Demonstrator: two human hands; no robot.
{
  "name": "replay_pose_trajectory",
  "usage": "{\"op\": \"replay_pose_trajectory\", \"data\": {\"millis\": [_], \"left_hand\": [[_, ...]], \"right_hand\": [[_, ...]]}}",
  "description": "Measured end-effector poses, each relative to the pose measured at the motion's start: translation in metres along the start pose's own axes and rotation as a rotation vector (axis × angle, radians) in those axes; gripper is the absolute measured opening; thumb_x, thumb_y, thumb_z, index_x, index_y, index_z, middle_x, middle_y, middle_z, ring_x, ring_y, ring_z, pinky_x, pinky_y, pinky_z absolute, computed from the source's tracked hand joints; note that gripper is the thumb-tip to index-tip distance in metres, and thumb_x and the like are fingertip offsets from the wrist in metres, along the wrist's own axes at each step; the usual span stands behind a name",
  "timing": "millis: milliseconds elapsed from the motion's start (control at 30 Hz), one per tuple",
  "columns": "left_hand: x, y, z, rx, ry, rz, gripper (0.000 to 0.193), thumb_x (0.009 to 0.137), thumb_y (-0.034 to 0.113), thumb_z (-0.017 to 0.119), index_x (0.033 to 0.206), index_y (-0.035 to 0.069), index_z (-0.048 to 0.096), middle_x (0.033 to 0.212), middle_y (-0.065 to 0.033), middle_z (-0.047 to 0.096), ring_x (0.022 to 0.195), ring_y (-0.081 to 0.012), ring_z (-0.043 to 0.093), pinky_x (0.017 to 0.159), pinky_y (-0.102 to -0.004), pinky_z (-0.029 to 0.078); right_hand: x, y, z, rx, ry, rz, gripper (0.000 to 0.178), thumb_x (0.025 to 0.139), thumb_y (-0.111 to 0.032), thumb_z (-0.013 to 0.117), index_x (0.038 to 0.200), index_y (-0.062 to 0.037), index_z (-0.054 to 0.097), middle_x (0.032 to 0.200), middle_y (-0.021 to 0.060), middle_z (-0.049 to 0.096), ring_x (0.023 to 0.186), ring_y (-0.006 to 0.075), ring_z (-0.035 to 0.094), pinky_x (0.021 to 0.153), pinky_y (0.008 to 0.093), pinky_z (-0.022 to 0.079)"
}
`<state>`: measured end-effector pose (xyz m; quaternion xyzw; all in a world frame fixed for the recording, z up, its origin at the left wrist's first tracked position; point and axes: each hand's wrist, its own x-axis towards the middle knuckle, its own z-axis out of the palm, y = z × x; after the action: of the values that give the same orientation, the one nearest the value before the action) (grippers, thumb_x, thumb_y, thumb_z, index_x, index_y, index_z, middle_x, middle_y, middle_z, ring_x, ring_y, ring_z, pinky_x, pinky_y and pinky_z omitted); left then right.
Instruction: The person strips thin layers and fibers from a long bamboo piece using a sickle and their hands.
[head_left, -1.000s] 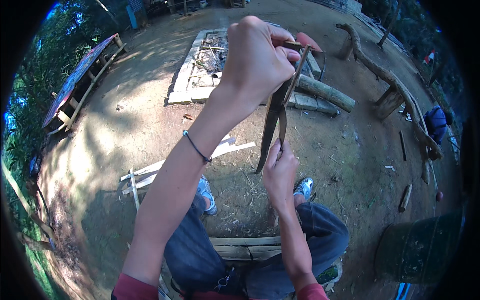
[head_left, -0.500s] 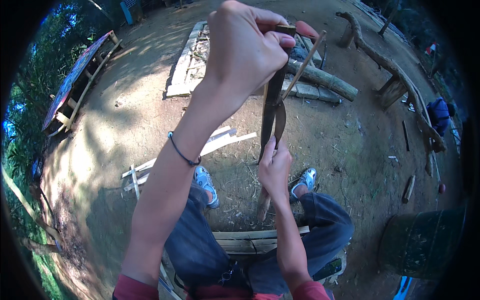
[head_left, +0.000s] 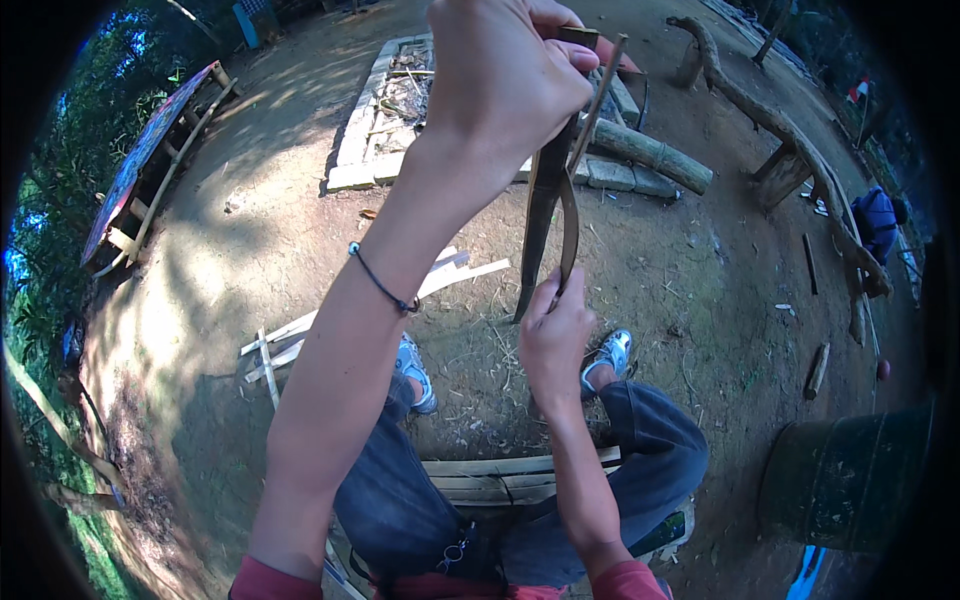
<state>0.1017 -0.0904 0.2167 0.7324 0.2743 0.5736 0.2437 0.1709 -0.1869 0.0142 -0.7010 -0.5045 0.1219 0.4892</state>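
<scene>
Fingers (head_left: 578,57) of my left hand (head_left: 510,75) are closed in a pinch, with the thumb and forefinger clamping the upper end of a dark, flat strip (head_left: 541,205). The strip is tilted in front of me, its top leaning away to the right and its tapering lower end free, just left of my right hand (head_left: 557,345). On that hand, the fingers are wrapped around the lower end of a curved dark piece (head_left: 572,225) (blade-like in outline; its exact kind cannot be determined from this view). The curved piece rises beside the strip, with a narrow gap between the two lower down, and converges with it higher up. Near that junction a thin brown stick (head_left: 598,103) slants upward to the right, past the left thumb; whether it is joined to the strip, I cannot tell.

A dark cord bracelet (head_left: 380,283) encircles my left wrist. Below the hands, my shoes (head_left: 418,378) are set apart on the earth ground (head_left: 680,330). Pale slats (head_left: 490,482) run crosswise between my legs. Pale strips (head_left: 465,277) lie near the left shoe.

Farther forward, a rectangular block-edged pit (head_left: 350,178) contains sticks and debris; a log (head_left: 655,161) lies at its right side. A dark green barrel (head_left: 845,485) stands near my right knee.
</scene>
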Motion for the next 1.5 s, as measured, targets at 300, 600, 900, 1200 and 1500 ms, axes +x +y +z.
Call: {"op": "replay_pose_trajectory", "data": {"millis": [300,600,900,1200,1500], "left_hand": [[0.010,-0.048,-0.015,0.230,0.134,0.070,0.013,0.077,-0.010,0.065,0.087,-0.006,0.073,0.076,-0.0118,0.072,0.072,-0.0156,0.071,0.064,-0.0239,0.058],[0.012,-0.038,-0.011,0.260,0.108,0.091,0.015,0.077,-0.009,0.063,0.088,-0.007,0.072,0.077,-0.0147,0.072,0.073,-0.0169,0.072,0.063,-0.0244,0.058],[0.002,-0.031,-0.002,0.304,0.162,0.155,0.015,0.077,-0.006,0.065,0.085,-0.001,0.075,0.076,-0.0103,0.073,0.069,-0.0112,0.070,0.060,-0.0213,0.055],[0.011,-0.049,-0.016,0.223,0.143,0.019,0.012,0.076,-0.009,0.067,0.087,-0.006,0.072,0.075,-0.0109,0.072,0.069,-0.0103,0.069,0.062,-0.0220,0.056],[0.009,-0.057,-0.018,0.242,0.166,0.193,0.011,0.075,-0.007,0.066,0.082,-0.004,0.073,0.073,-0.0133,0.072,0.065,-0.0142,0.070,0.061,-0.0235,0.057]], "right_hand": [[0.003,0.018,0.018,0.321,-0.146,0.130,0.020,0.098,-0.014,0.046,0.090,0.0041,0.050,0.057,0.0233,0.054,0.058,0.0433,0.060,0.053,0.0480,0.040],[0.011,-0.035,-0.016,0.136,-0.052,0.002,0.014,0.097,-0.012,0.047,0.094,0.0013,0.046,0.056,0.0234,0.054,0.055,0.0427,0.060,0.050,0.0516,0.040],[0.002,0.054,0.041,0.040,-0.053,0.033,0.015,0.095,-0.012,0.049,0.097,0.0013,0.042,0.059,0.0249,0.056,0.056,0.0446,0.059,0.049,0.0525,0.040],[0.000,0.047,0.035,0.471,-0.217,0.349,0.024,0.100,-0.020,0.045,0.093,0.0030,0.048,0.068,0.0186,0.055,0.064,0.0322,0.058,0.062,0.0446,0.042],[0.009,-0.027,-0.006,0.123,-0.100,0.022,0.012,0.095,-0.011,0.048,0.095,0.0004,0.047,0.055,0.0238,0.055,0.054,0.0430,0.060,0.050,0.0513,0.041]]}}
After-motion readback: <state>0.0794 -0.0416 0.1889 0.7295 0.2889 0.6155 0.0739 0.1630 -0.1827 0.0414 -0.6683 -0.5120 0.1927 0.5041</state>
